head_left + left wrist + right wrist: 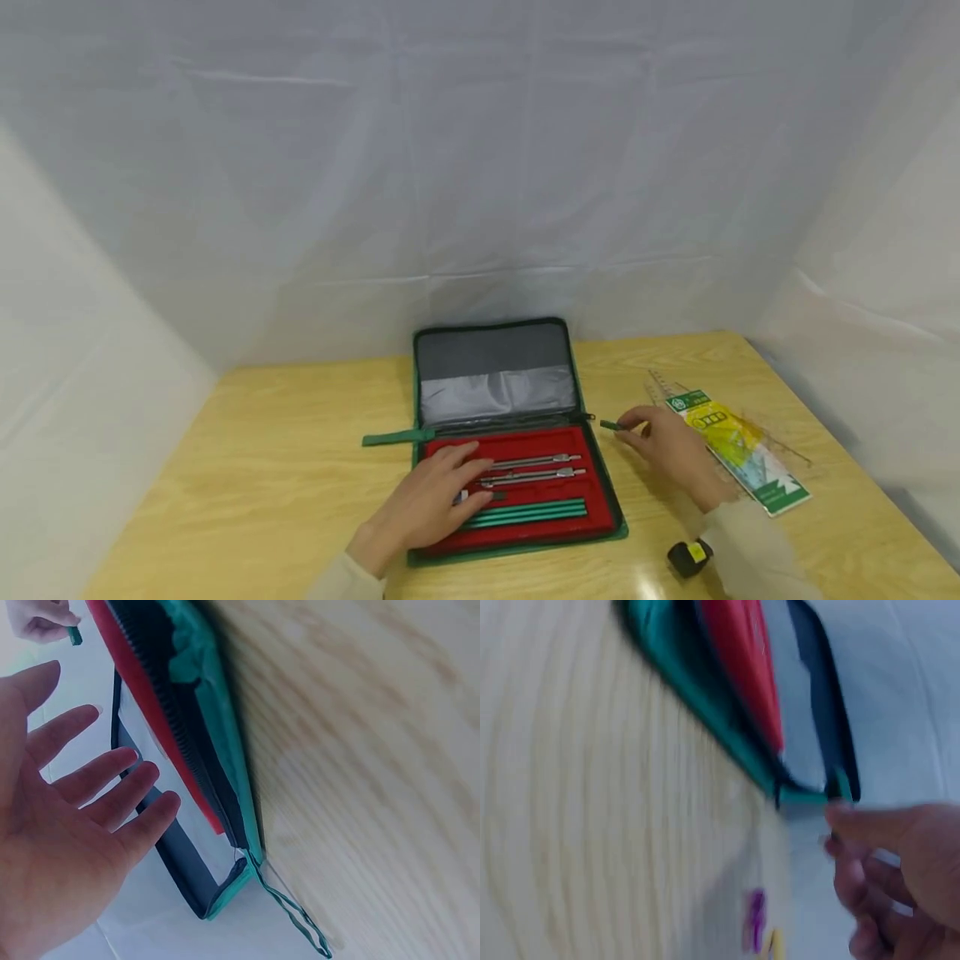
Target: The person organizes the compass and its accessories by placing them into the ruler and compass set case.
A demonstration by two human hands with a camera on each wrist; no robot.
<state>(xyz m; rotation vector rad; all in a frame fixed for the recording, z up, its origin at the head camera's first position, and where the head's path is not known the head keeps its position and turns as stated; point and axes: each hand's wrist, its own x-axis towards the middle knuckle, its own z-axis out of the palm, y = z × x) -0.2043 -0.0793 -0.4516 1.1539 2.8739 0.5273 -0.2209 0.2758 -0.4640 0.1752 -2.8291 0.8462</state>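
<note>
A zip case (491, 354) lies unfolded on the table, its red tray (517, 442) toward me. Silver compasses (536, 476) and several green pencils (540, 512) sit in the tray. My left hand (438, 492) is spread over the tray's left part, covering some of its contents; its fingers (116, 787) look loosely extended in the left wrist view. To the right of the case, my right hand (671, 450) pinches a small dark green piece (609, 425) between thumb and fingertips, above the table. That piece is blurred in the right wrist view, and its exact kind is unclear.
Clear rulers in a green and yellow sleeve (738, 454) lie right of my right hand. A black and yellow tape measure (688, 558) is by the right sleeve. The case's green strap (393, 437) sticks out leftward. White sheeting (480, 208) surrounds the wooden table (285, 475).
</note>
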